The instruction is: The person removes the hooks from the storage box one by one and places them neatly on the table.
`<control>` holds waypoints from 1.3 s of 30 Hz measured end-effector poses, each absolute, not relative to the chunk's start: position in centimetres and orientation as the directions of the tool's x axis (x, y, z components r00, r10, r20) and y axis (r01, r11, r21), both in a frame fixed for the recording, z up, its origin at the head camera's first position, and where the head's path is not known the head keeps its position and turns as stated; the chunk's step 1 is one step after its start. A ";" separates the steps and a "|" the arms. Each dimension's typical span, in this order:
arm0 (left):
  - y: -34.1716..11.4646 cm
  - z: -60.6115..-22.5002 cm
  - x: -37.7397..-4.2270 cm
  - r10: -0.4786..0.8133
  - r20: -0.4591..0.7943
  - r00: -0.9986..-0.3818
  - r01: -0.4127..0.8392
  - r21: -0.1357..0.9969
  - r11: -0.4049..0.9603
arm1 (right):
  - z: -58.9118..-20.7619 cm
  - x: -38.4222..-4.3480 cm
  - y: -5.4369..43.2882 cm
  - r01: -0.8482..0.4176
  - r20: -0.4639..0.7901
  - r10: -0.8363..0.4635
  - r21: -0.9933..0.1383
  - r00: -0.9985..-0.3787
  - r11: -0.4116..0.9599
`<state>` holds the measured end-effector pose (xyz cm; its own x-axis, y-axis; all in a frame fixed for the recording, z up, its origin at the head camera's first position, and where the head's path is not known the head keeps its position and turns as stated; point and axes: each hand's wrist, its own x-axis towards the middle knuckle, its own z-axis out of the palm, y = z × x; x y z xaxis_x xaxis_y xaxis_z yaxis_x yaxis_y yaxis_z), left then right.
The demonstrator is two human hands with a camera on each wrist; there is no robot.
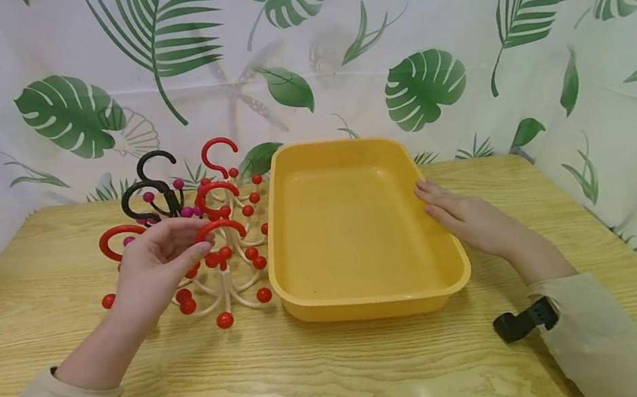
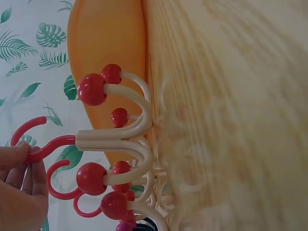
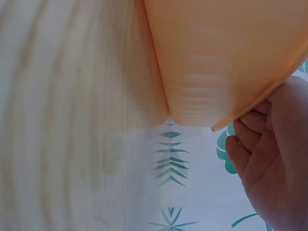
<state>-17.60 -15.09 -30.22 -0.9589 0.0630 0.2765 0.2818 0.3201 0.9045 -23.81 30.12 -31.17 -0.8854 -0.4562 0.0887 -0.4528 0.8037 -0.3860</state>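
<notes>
My left hand (image 1: 149,261) pinches the red hook of a rotating hook hanger (image 1: 227,282) between thumb and fingers. The hanger stands upright on the table, its cream curved arms tipped with red balls; the left wrist view shows the hook (image 2: 57,141) at my fingertips. Beside it sits a yellow plastic basin (image 1: 348,228) with nothing inside. Against the basin's right rim rest the fairly straight fingers of my right hand (image 1: 477,223), seen from below in the right wrist view, palm side (image 3: 269,163) showing.
More hangers crowd behind and left of the held one: red-hooked ones (image 1: 219,155) and black-hooked ones (image 1: 155,161) with magenta balls. They partly hide each other. The wooden table (image 1: 334,388) ends at a leaf-printed cloth (image 1: 344,37) behind. Both wrists wear black straps.
</notes>
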 end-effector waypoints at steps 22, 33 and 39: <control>-16.7 -29.9 -16.5 0.102 0.305 -0.947 0.322 0.889 0.326 | -31.1 -24.4 29.8 -0.462 0.082 -0.469 -0.384 -0.880 0.800; -21.6 -28.0 -15.2 0.019 0.449 -0.893 0.436 0.856 0.278 | -30.5 -23.8 30.4 -0.459 0.086 -0.461 -0.360 -0.883 0.812; -25.9 -28.7 -16.5 -0.095 0.478 -0.873 0.388 0.800 0.457 | -29.4 -23.8 31.2 -0.364 0.078 -0.364 -0.390 -0.928 0.846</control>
<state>-16.52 -25.92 -28.69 -0.8732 -0.0949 0.4780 0.3885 0.4567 0.8003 -23.77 31.20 -29.43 -0.9284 -0.3635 0.0776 -0.3638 0.8461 -0.3895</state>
